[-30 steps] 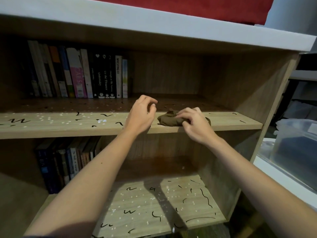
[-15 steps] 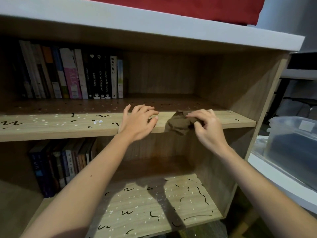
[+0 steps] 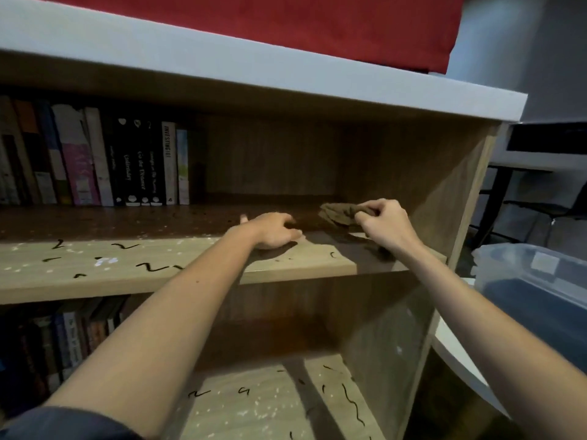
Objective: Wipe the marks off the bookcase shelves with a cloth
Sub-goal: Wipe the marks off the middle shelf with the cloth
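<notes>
Currently the cloth (image 3: 338,213) is bunched just above the right rear of the upper shelf (image 3: 127,268), pinched by the right hand (image 3: 384,222). The left hand (image 3: 273,230) rests on the board, fingers loosely bent, holding nothing. Judged step: positioning the cloth. Black marks (image 3: 155,267) lie to the left and on the lower shelf (image 3: 270,404); the next move calls for pressing the cloth down and rubbing across them.

Upper shelf (image 3: 95,271): books (image 3: 127,160) block the far left; right of them open room reaches the side wall (image 3: 444,185), save the left hand (image 3: 273,230) resting mid-shelf and right hand (image 3: 381,220) gripping a cloth (image 3: 336,212).
</notes>
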Demonstrator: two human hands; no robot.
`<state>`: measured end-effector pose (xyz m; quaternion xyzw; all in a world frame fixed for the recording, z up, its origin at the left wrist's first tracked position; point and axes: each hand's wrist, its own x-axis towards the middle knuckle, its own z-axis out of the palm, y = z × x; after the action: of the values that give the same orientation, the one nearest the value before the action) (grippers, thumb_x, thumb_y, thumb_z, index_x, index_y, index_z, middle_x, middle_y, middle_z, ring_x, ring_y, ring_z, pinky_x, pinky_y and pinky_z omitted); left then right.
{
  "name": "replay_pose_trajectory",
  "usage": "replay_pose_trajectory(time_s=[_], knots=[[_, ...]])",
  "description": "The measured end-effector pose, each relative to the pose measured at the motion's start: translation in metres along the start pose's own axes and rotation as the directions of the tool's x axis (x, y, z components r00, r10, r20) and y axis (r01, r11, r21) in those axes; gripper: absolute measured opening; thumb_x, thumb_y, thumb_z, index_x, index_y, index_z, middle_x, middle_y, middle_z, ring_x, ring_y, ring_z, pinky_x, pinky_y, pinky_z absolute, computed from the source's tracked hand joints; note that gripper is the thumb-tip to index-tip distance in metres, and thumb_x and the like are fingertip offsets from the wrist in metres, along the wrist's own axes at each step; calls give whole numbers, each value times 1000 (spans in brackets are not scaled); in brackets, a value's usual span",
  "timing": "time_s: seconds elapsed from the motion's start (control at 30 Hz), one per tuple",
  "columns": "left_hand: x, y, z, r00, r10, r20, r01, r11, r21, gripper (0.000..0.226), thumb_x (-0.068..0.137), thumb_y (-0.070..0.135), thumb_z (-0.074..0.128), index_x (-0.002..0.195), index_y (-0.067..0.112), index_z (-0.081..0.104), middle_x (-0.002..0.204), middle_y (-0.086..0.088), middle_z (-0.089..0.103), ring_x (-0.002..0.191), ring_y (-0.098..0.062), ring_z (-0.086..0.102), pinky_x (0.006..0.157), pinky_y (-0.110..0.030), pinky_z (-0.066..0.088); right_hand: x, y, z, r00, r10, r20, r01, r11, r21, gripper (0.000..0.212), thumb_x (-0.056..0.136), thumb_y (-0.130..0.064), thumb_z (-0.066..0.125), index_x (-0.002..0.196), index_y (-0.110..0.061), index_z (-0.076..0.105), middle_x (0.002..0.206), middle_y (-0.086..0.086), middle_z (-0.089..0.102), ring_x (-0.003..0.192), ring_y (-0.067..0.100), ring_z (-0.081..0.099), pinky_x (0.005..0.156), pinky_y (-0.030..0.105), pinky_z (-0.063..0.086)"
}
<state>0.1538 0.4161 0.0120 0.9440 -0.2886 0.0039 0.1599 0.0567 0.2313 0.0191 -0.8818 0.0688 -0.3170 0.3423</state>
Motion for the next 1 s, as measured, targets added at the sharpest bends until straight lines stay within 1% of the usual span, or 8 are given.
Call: replay_pose_trajectory(time_s=[0.07,0.2,0.3,0.4,0.57,0.77,0.87,1.0], knots=[[14,1,0,991,-40,129,38,999,18,65,88,59,43,143,26,33,152,-1,29,138,-25,26,114,-52,12,31,16,-4,996,85,39,-83,996,-33,9,91,-19,51,91,-15,59,81,1,58,76,14,53,56,15,40],[28,3,-3,961,-102,255,115,993,-37,74,83,60,52,144,24,31,152,-1,28,138,-24,28,111,-42,23,76,39,11,962,209,178,-184,972,-144,23,93,-18,49,112,-7,56,91,7,59,81,19,58,63,27,47],[29,3,-5,955,-121,271,134,991,-29,74,82,59,54,144,26,31,153,-2,26,139,-25,25,111,-41,22,86,35,33,946,135,296,-57,965,-258,24,93,-14,47,114,-9,58,103,10,60,91,24,59,76,32,51],[32,2,-5,955,-144,258,152,988,-12,77,79,61,56,144,26,32,152,-2,27,138,-24,26,111,-38,23,87,24,36,931,18,364,81,964,-254,22,92,-15,49,107,-9,63,94,7,62,84,20,58,70,28,48],[36,-3,-4,956,-143,258,158,987,-41,79,76,62,60,142,29,34,152,-2,27,138,-24,27,111,-38,23,118,28,21,974,51,223,18,954,-298,29,93,-10,49,121,-8,58,118,11,60,95,23,57,62,20,43],[34,-3,0,951,-162,264,179,983,-42,74,80,60,56,142,27,34,151,-2,30,137,-24,29,112,-40,24,83,22,41,898,-1,440,156,936,-316,24,92,-14,48,110,-10,63,105,7,63,89,19,58,71,25,46],[33,-5,-3,944,-166,283,200,975,-95,56,80,53,50,126,21,52,134,-7,48,119,-25,45,102,-40,33,64,14,22,897,-71,437,154,975,-159,23,91,-12,50,108,-14,65,94,0,63,81,11,58,67,21,49],[33,-9,-6,938,-188,290,260,937,-232,21,81,32,45,101,25,50,92,3,54,73,-9,51,69,-23,40,87,29,10,978,38,205,29,950,-312,33,92,-13,49,125,-11,51,111,10,57,92,21,58,78,30,51]])
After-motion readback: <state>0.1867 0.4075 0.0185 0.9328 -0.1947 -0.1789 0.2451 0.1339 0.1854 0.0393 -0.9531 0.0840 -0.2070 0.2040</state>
